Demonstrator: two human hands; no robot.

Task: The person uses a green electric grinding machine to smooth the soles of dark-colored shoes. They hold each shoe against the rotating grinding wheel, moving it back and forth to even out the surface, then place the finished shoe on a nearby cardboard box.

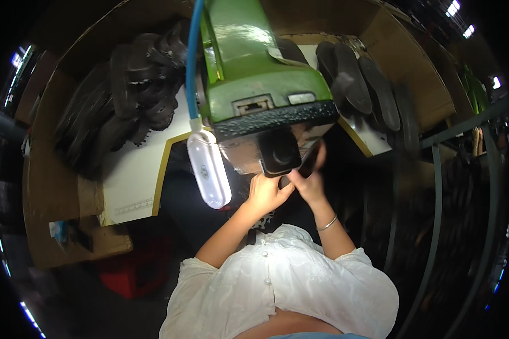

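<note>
Under the front of a large green machine (266, 90), which looks like an industrial sewing machine, my two hands come close together. My left hand (267, 195) has its fingers curled in beneath the machine's black front block (279, 151). My right hand (309, 183), with a bracelet at the wrist, grips a dark sole-like piece (309, 163). Its upper end and the right fingers are blurred. The piece appears to run across to my left fingers, though the machine head hides much of it.
A lit oblong lamp (209, 169) hangs beside the machine on a blue tube (193, 62). Dark footwear parts (138, 85) are heaped on the left; dark soles (353, 79) lie on the right. Cardboard walls (424, 68) surround the white table (131, 181). Metal rack bars (438, 198) stand right, a red stool (127, 271) lower left.
</note>
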